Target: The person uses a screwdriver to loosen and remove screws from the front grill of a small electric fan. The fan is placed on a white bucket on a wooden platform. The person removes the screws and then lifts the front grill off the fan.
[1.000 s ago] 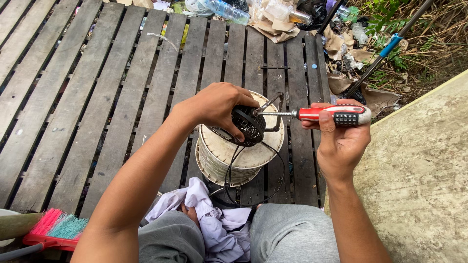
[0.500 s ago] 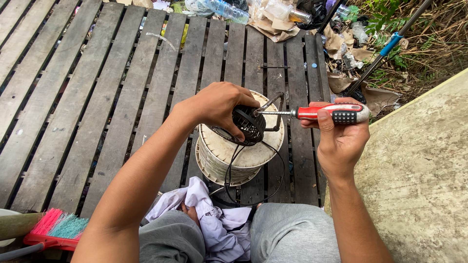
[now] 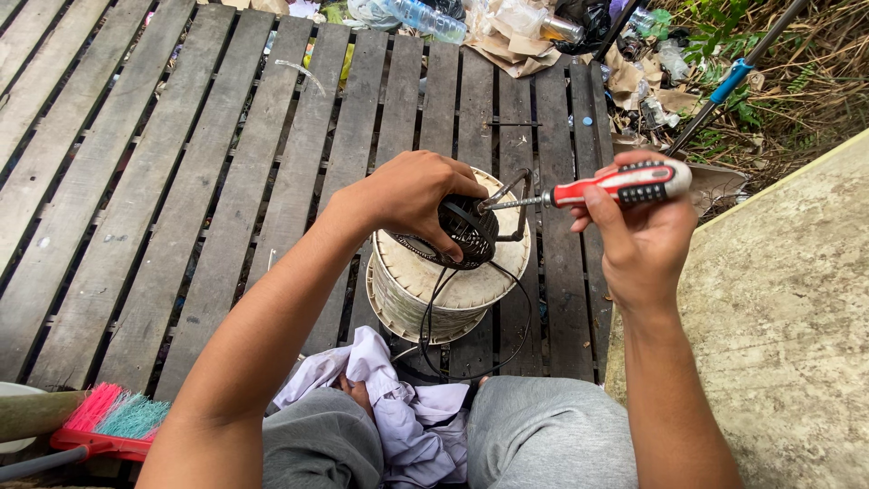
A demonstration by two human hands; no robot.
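My left hand [image 3: 412, 195] grips a black round vented motor part [image 3: 462, 235] on top of a cream drum-shaped housing [image 3: 434, 299] that stands on the wooden slat deck [image 3: 136, 199]. My right hand [image 3: 634, 231] holds a red and black handled screwdriver [image 3: 620, 186] level, its metal tip touching the side of the black part. Black wires [image 3: 434, 317] trail from the part down over the drum towards my knees. A thin metal bracket [image 3: 520, 204] sticks up behind the part.
A pale crumpled cloth [image 3: 398, 417] lies between my grey-trousered knees. A pink and teal brush [image 3: 109, 421] sits at the lower left. Plastic bottles and litter [image 3: 507, 23] pile at the deck's far edge. A concrete slab [image 3: 787, 326] runs along the right.
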